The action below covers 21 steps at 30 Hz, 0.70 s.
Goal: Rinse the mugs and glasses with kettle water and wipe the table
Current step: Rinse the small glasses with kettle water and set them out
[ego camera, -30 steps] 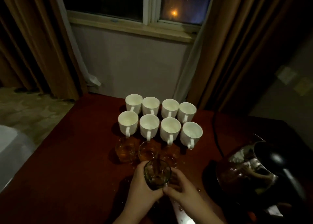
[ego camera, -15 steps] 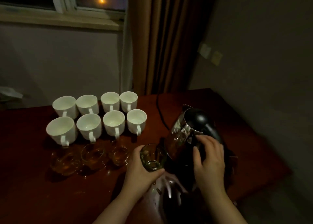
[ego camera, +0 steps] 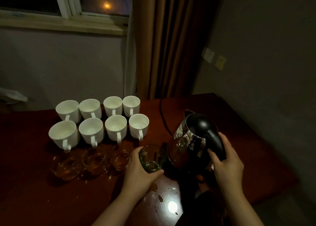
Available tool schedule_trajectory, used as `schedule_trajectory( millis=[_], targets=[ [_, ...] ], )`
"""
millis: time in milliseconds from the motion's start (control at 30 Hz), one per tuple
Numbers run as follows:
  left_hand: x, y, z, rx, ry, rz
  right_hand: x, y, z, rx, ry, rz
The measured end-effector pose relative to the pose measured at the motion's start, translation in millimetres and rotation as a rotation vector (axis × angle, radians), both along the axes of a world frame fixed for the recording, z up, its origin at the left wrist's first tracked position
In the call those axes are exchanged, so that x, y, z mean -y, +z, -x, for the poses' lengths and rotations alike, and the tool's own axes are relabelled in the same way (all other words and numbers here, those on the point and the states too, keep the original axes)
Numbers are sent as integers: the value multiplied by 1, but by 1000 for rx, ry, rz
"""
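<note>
My left hand (ego camera: 140, 171) grips a clear green-tinted glass (ego camera: 152, 158) beside the steel kettle with black lid (ego camera: 193, 140); my right hand (ego camera: 225, 159) wraps its handle. Rinsing looks midway, I'd judge: three clear glasses (ego camera: 93, 160) hold amber liquid, eight white ceramic mugs (ego camera: 100, 121) wait behind. Dark red tabletop (ego camera: 34, 191) wet, unwiped. Black cord (ego camera: 162, 116) trails near the mugs.
</note>
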<state>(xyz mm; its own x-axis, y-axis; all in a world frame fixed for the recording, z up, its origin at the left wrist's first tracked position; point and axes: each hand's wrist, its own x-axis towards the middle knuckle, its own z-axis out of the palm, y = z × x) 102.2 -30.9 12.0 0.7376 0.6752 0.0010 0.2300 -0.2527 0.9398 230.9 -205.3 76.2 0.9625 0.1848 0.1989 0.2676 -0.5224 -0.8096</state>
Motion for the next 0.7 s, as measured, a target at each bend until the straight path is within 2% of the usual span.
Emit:
schedule_trajectory(
  millis=[233, 400, 567, 700],
  targets=[
    [1, -2, 2, -12, -6, 9, -5, 0, -4, 90, 15, -118],
    [-1, 1, 10, -23, 31, 12, -18, 12, -14, 183, 64, -41],
    [-2, 3, 21, -19, 57, 16, -13, 36, -16, 188, 215, -31],
    [-2, 2, 25, -14, 67, 42, 0, 61, -20, 185, 426, 29]
  ],
)
